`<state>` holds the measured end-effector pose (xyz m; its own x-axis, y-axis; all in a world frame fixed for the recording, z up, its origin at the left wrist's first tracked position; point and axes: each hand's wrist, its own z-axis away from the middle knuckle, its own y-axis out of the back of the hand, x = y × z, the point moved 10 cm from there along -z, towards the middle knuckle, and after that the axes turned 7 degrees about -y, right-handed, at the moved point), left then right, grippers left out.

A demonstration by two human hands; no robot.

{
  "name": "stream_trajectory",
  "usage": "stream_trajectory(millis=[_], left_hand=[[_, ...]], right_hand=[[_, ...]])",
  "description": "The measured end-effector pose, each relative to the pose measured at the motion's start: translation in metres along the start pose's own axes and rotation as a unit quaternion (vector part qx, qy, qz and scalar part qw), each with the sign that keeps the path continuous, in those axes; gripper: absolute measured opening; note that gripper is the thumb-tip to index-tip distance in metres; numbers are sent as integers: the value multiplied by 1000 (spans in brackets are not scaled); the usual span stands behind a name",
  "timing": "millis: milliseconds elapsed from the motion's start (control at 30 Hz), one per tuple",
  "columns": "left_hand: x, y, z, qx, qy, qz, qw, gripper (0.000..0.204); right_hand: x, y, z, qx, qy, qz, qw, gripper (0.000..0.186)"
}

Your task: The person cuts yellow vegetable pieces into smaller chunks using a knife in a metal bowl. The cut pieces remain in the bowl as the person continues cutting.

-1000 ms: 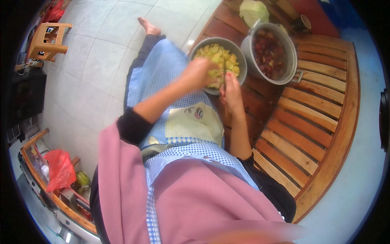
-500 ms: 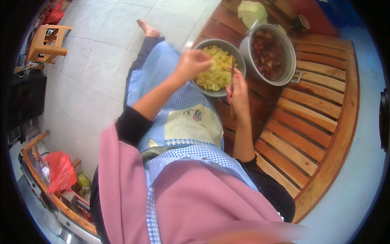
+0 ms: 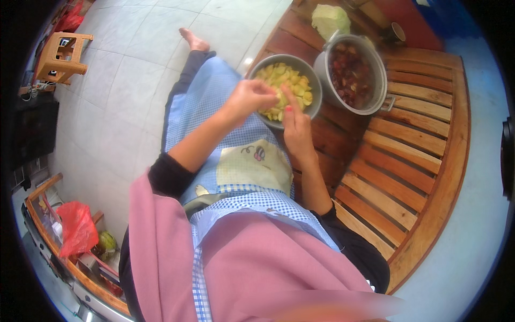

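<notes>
A grey metal bowl [image 3: 316, 88] of yellow cut vegetable pieces [image 3: 287, 80] rests on the wooden slatted platform [image 3: 407, 161] at my lap. My left hand [image 3: 251, 99] is curled at the bowl's near rim, its fingertips pinched on a yellow piece. My right hand [image 3: 296, 129] lies beside it, fingers stretched out over the near edge and touching the pieces. Whether it grips any of them is hidden. My blue checked apron [image 3: 236, 161] lies under both forearms.
A lidless metal pot [image 3: 375, 59] of dark red pieces stands right of the bowl, touching it. A pale green cabbage [image 3: 330, 19] lies behind them. A small wooden stool [image 3: 61, 56] stands on the tiled floor at far left; a red plastic bag [image 3: 75, 228] sits on a rack at lower left.
My left hand has drawn back from the middle of the bowl to its near rim. My right hand has stayed at the near edge, and the bowl has not moved.
</notes>
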<state>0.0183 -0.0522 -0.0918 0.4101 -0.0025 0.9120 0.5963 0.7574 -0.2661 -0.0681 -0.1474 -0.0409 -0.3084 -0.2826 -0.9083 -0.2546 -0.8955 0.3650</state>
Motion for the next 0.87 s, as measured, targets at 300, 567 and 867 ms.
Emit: stream_trajectory(millis=[300, 567, 867], left_hand=[[4, -1, 2, 11, -50, -59, 997, 14], [-21, -7, 3, 5, 40, 18, 999, 11], [-20, -27, -3, -159, 75, -54, 983, 22]], right_hand=[[2, -5, 4, 11, 13, 3, 1000, 41], [10, -6, 1, 91, 24, 58, 994, 20], [81, -11, -5, 42, -251, -161, 954, 26]])
